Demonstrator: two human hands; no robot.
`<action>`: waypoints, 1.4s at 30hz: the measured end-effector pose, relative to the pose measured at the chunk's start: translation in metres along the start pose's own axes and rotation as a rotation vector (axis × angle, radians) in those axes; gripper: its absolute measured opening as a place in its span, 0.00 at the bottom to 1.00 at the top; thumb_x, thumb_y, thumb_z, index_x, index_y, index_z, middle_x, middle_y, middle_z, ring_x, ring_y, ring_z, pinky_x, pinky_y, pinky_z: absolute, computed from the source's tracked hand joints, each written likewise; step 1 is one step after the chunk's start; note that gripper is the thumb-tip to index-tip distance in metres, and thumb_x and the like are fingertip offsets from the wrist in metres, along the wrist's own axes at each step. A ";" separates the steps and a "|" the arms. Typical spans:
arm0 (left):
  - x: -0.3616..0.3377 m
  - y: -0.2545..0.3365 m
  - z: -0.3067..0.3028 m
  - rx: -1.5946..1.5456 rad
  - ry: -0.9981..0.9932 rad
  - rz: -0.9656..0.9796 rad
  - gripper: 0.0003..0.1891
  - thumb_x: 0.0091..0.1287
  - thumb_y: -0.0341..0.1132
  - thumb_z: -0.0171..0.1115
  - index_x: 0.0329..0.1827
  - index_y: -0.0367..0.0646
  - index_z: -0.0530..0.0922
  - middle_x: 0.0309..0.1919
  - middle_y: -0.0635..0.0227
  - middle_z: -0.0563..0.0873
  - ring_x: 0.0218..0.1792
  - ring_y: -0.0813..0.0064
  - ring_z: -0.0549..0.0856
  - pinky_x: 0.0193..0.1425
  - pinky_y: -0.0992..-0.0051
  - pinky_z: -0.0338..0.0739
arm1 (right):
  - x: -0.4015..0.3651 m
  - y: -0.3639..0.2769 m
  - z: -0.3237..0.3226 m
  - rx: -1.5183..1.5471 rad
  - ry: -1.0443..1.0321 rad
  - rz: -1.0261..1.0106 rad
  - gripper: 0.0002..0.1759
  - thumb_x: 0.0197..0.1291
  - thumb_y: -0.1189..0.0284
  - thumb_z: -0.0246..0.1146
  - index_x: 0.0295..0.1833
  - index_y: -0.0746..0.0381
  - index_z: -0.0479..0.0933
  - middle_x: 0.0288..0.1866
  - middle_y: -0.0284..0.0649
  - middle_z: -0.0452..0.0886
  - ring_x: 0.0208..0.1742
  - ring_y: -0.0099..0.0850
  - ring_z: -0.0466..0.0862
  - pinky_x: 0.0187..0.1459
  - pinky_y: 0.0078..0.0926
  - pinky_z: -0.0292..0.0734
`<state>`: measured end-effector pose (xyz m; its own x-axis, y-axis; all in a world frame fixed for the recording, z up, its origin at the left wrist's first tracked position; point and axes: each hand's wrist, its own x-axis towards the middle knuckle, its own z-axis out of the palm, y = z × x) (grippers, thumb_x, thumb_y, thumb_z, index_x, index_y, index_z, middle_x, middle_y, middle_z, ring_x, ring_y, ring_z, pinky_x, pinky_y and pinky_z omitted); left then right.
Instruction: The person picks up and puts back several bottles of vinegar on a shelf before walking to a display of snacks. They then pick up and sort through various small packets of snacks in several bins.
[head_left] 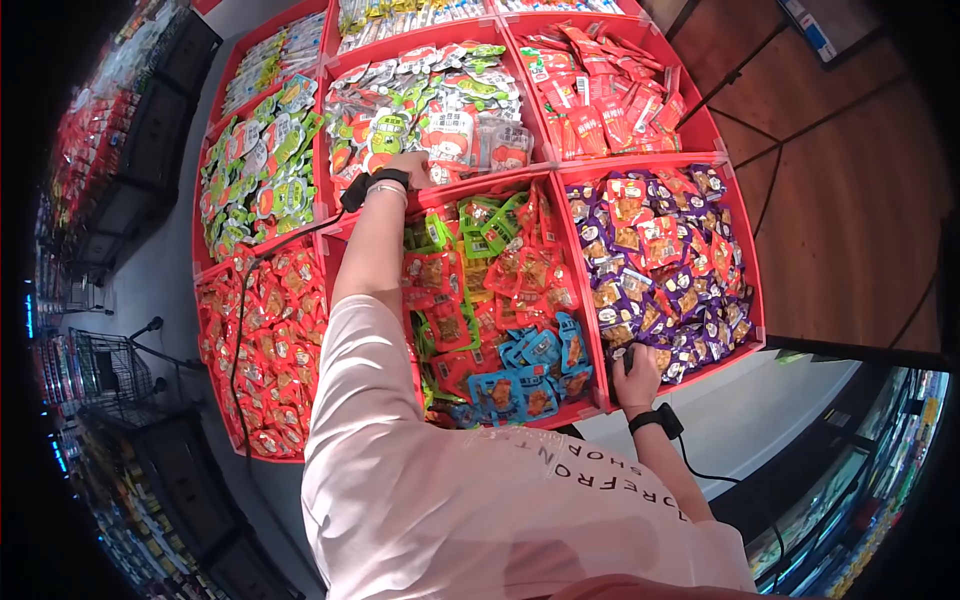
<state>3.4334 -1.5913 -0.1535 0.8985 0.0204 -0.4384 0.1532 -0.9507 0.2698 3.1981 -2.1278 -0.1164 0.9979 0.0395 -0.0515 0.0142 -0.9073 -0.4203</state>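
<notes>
My left hand [411, 168] reaches to the front edge of the middle compartment of white and green snack packets [450, 110]; its fingertips are hidden among the packets. Lower right, my right hand [636, 378] is at the near left corner of the compartment of purple and red packets [665, 260], its fingers bent by a small dark item that I cannot make out. Each wrist wears a black band with a cable. Between the arms lies a compartment of red, green and blue packets [500, 290].
Red dividers [580, 290] split the display. Red packets [275, 350] fill the near left compartment, green ones [262, 170] the one behind. More red packets [605, 95] lie back right. A shopping cart [110, 365] stands left, a brown panel [840, 200] right.
</notes>
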 end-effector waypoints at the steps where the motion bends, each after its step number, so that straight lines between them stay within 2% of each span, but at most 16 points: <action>1: 0.004 -0.004 0.006 -0.090 0.028 -0.028 0.34 0.46 0.58 0.75 0.48 0.41 0.79 0.41 0.52 0.86 0.44 0.54 0.85 0.50 0.64 0.79 | 0.000 0.000 0.000 -0.004 -0.003 -0.001 0.14 0.55 0.68 0.63 0.46 0.61 0.74 0.41 0.50 0.75 0.42 0.53 0.79 0.41 0.47 0.76; 4: 0.012 -0.014 0.020 -0.268 0.192 -0.082 0.31 0.47 0.54 0.74 0.44 0.35 0.80 0.41 0.49 0.86 0.45 0.61 0.86 0.48 0.67 0.79 | 0.000 -0.003 -0.002 -0.001 0.013 -0.001 0.14 0.55 0.68 0.63 0.46 0.61 0.74 0.41 0.49 0.75 0.43 0.53 0.79 0.42 0.47 0.76; 6: 0.026 -0.026 0.020 -0.075 -0.012 -0.156 0.33 0.48 0.56 0.72 0.48 0.35 0.81 0.47 0.47 0.85 0.51 0.59 0.85 0.53 0.65 0.78 | -0.001 -0.002 -0.001 -0.008 0.026 -0.007 0.14 0.55 0.68 0.63 0.46 0.61 0.74 0.41 0.49 0.76 0.43 0.52 0.79 0.42 0.47 0.76; 11: 0.025 -0.027 0.036 0.089 0.071 -0.184 0.36 0.49 0.61 0.63 0.56 0.44 0.81 0.55 0.49 0.82 0.58 0.53 0.80 0.64 0.59 0.73 | -0.002 0.002 0.001 0.004 0.043 -0.034 0.14 0.54 0.67 0.63 0.45 0.61 0.74 0.41 0.49 0.76 0.43 0.52 0.79 0.43 0.47 0.76; 12: 0.004 -0.005 0.028 0.111 0.163 -0.238 0.21 0.57 0.42 0.64 0.54 0.49 0.81 0.53 0.55 0.84 0.54 0.55 0.84 0.59 0.61 0.79 | -0.001 0.001 0.001 0.007 0.039 -0.032 0.13 0.54 0.67 0.63 0.44 0.61 0.74 0.40 0.49 0.75 0.42 0.52 0.79 0.43 0.47 0.75; 16: -0.033 0.015 -0.016 -0.155 0.132 -0.186 0.24 0.51 0.36 0.70 0.54 0.46 0.81 0.44 0.51 0.86 0.50 0.55 0.85 0.53 0.64 0.80 | -0.002 0.000 -0.002 0.029 0.037 -0.029 0.12 0.55 0.69 0.63 0.43 0.61 0.74 0.40 0.50 0.75 0.42 0.53 0.79 0.42 0.48 0.75; 18: -0.062 0.030 -0.035 -0.060 0.436 -0.069 0.16 0.53 0.32 0.67 0.46 0.46 0.84 0.39 0.54 0.87 0.43 0.54 0.86 0.47 0.60 0.80 | 0.000 -0.003 -0.003 0.046 0.021 -0.016 0.12 0.55 0.70 0.63 0.43 0.62 0.73 0.41 0.50 0.75 0.41 0.54 0.78 0.41 0.48 0.74; 24: -0.091 0.038 -0.089 -0.062 0.544 -0.081 0.10 0.48 0.30 0.68 0.35 0.46 0.84 0.32 0.57 0.86 0.38 0.53 0.85 0.41 0.58 0.78 | 0.000 -0.002 -0.004 0.036 0.017 -0.022 0.13 0.55 0.69 0.63 0.44 0.62 0.74 0.40 0.49 0.75 0.41 0.52 0.79 0.41 0.47 0.75; 26: -0.092 0.050 -0.103 0.131 0.673 0.073 0.08 0.49 0.29 0.67 0.33 0.47 0.84 0.32 0.58 0.86 0.38 0.53 0.85 0.40 0.61 0.78 | 0.000 0.000 -0.001 0.035 0.016 -0.028 0.13 0.55 0.68 0.63 0.44 0.61 0.74 0.40 0.49 0.75 0.41 0.52 0.79 0.41 0.47 0.76; 28: -0.071 0.051 -0.100 0.077 0.681 0.131 0.09 0.48 0.30 0.68 0.34 0.50 0.85 0.34 0.59 0.87 0.39 0.55 0.85 0.45 0.59 0.76 | 0.000 0.001 -0.001 0.030 0.015 -0.035 0.13 0.55 0.68 0.63 0.44 0.61 0.74 0.40 0.49 0.75 0.41 0.52 0.79 0.41 0.47 0.76; 30: -0.052 0.071 -0.099 0.314 0.386 0.129 0.10 0.52 0.32 0.67 0.38 0.53 0.86 0.36 0.61 0.88 0.40 0.59 0.87 0.53 0.55 0.72 | 0.000 0.000 -0.003 0.043 -0.010 -0.013 0.14 0.55 0.67 0.63 0.44 0.61 0.73 0.40 0.48 0.75 0.41 0.52 0.79 0.40 0.46 0.76; 32: -0.021 0.087 -0.074 0.602 0.290 -0.028 0.07 0.59 0.35 0.62 0.38 0.53 0.87 0.36 0.67 0.89 0.41 0.65 0.87 0.60 0.53 0.64 | 0.000 -0.002 -0.005 0.020 -0.017 -0.005 0.14 0.55 0.67 0.63 0.44 0.61 0.73 0.40 0.48 0.75 0.41 0.51 0.79 0.40 0.47 0.76; 34: 0.015 0.086 -0.035 0.633 0.364 -0.150 0.12 0.68 0.37 0.53 0.41 0.54 0.87 0.45 0.67 0.87 0.53 0.66 0.82 0.67 0.51 0.60 | 0.001 -0.002 -0.004 0.021 -0.002 -0.027 0.13 0.55 0.69 0.62 0.44 0.62 0.73 0.40 0.49 0.74 0.41 0.52 0.78 0.40 0.46 0.75; 36: -0.002 0.096 -0.025 0.593 0.489 -0.039 0.12 0.68 0.35 0.53 0.44 0.53 0.86 0.49 0.64 0.83 0.59 0.66 0.77 0.70 0.49 0.57 | 0.000 -0.001 -0.002 0.025 -0.004 -0.027 0.13 0.55 0.69 0.62 0.44 0.62 0.72 0.40 0.49 0.74 0.42 0.52 0.78 0.40 0.46 0.75; 38: 0.004 0.087 -0.004 0.409 0.645 -0.092 0.14 0.61 0.34 0.60 0.49 0.53 0.83 0.52 0.64 0.80 0.61 0.63 0.74 0.69 0.50 0.60 | 0.001 0.002 -0.001 0.010 0.003 -0.042 0.14 0.54 0.68 0.63 0.44 0.62 0.73 0.40 0.48 0.74 0.42 0.51 0.79 0.41 0.46 0.76; 42: -0.021 0.099 -0.011 0.271 0.722 -0.200 0.12 0.63 0.32 0.57 0.48 0.51 0.83 0.49 0.59 0.79 0.58 0.60 0.76 0.66 0.54 0.67 | 0.000 0.001 -0.001 0.007 0.002 -0.033 0.14 0.54 0.68 0.63 0.45 0.61 0.73 0.40 0.48 0.74 0.42 0.51 0.79 0.41 0.46 0.76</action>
<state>3.4340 -1.6825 -0.1081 0.9232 0.3061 0.2324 0.3180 -0.9480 -0.0142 3.1984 -2.1293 -0.1163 0.9970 0.0685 -0.0354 0.0468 -0.9026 -0.4279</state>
